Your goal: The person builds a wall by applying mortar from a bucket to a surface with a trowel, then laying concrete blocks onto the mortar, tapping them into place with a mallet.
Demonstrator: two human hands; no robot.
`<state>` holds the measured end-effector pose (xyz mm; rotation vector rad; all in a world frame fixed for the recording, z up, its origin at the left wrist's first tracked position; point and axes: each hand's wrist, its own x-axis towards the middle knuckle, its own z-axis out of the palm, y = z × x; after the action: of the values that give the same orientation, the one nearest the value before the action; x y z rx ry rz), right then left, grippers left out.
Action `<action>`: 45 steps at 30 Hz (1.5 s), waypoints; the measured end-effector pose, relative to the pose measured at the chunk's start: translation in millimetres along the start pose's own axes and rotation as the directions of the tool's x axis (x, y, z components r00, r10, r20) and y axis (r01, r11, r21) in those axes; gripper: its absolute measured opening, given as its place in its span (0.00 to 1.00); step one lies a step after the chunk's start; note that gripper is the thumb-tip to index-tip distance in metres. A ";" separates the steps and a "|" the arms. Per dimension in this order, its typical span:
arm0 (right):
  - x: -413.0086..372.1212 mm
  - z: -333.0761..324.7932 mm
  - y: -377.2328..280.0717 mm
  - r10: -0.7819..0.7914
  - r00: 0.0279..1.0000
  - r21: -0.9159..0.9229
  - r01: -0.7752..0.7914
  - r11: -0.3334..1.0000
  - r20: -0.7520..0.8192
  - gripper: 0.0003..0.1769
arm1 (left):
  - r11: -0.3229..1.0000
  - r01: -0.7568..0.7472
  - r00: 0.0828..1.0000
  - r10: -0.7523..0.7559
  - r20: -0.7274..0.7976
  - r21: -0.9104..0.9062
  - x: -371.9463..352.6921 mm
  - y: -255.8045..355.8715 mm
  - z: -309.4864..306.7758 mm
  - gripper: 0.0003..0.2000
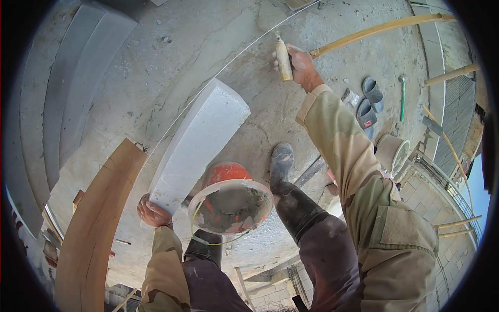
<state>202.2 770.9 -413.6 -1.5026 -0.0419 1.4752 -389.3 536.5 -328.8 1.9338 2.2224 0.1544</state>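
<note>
My left hand (154,211) is closed on the near end of a long white block (200,140), which looks like lightweight concrete and lies along a taut string (228,63). My right hand (303,65) is stretched far forward, closed around a hand tool with a worn, yellowish handle (284,61). A narrow metal piece shows at the tool's far end; its kind cannot be made out. Between my boots stands an orange-red bucket (226,171) with grey mortar inside, close beside the block.
A wooden plank (99,234) rises at the left, near the string's end. Dark slippers (366,113), a green-handled tool (403,99) and a pale bucket (393,152) are at the right. A wooden pole (384,35) extends behind my right hand. Concrete steps (78,78) stand at upper left.
</note>
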 end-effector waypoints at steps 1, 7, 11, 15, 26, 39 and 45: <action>4.5 -2.7 4.1 0.087 0.992 -0.106 -0.097 0.990 -0.091 0.24 | 1.000 0.000 1.000 0.000 0.002 0.003 0.1 -2.1 0.0 0.26; 14.3 -6.6 17.7 0.181 0.973 -0.237 -0.210 0.948 -0.142 0.36 | 1.000 0.021 0.999 -0.021 0.027 -0.018 -0.4 1.2 -1.5 0.27; 5.6 -13.2 21.7 0.146 0.985 -0.110 -0.156 0.982 -0.089 0.36 | 1.000 0.022 1.000 -0.022 0.011 -0.006 1.2 0.3 -0.4 0.27; 19.5 -54.0 17.0 -0.035 0.973 -0.371 -0.054 0.927 -0.229 0.34 | 1.000 0.024 1.000 -0.024 0.007 -0.006 0.0 -0.3 0.2 0.27; -19.5 -9.0 -45.8 -0.520 0.854 -0.991 -0.073 -0.113 -0.004 0.24 | 0.999 0.032 0.999 -0.032 0.032 -0.019 1.2 0.2 -0.2 0.28; -27.8 -28.0 -38.2 -0.426 0.863 -0.960 0.206 -0.190 0.270 0.22 | 1.000 0.013 1.000 -0.013 0.028 -0.003 -0.9 -8.2 1.8 0.26; -3.7 -55.3 -107.5 -0.080 0.997 -0.984 0.025 0.178 0.011 0.19 | 1.000 0.006 1.000 -0.006 0.017 -0.013 -0.9 -7.9 1.7 0.26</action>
<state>306.4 790.6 -355.4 -2.5228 -1.2956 1.3338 -396.5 534.4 -332.1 1.9143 2.2113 0.1508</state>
